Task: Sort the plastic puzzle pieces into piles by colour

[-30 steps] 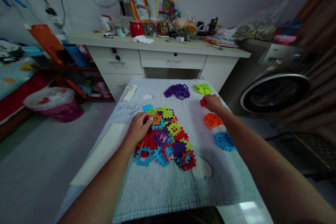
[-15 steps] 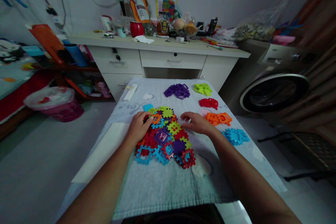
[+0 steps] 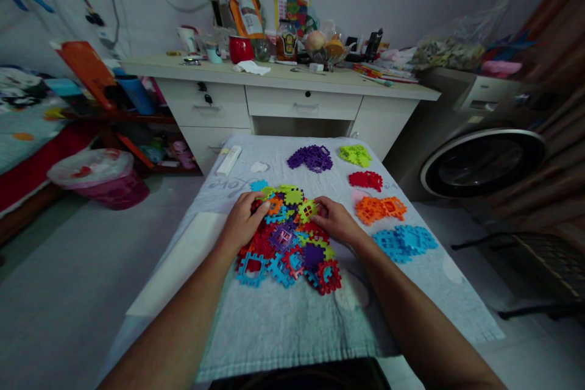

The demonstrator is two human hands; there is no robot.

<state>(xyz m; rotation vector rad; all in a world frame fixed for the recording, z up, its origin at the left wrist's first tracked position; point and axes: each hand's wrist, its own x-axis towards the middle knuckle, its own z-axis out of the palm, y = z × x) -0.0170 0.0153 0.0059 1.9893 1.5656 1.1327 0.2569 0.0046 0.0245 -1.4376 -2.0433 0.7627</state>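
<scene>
A mixed heap of notched plastic building pieces [image 3: 284,236] in purple, red, blue, orange and yellow-green lies mid-table. My right hand [image 3: 336,219] pinches a yellow-green window-shaped building piece [image 3: 307,211], raised on edge at the heap's right side. Against the heap's upper left edge rests my left hand [image 3: 243,219], thumb and fingers apart, its fingertips partly hidden among pieces. Sorted by colour, separate piles curve around the far and right side: purple pieces [image 3: 311,158], yellow-green pieces [image 3: 355,155], red pieces [image 3: 366,180], orange pieces [image 3: 381,209] and blue pieces [image 3: 406,242].
A pale cloth [image 3: 283,335] covers the table. A white box [image 3: 228,161] lies at its far left corner. Beyond stands a white drawer desk [image 3: 304,100] with jars and a bowl on top. A washing machine [image 3: 457,116] is at right, a pink bin [image 3: 114,192] at left.
My right hand has moved left to the heap and closed on the yellow-green window-shaped piece, now tilted up. My left hand stays at the heap. The view has shifted slightly.
</scene>
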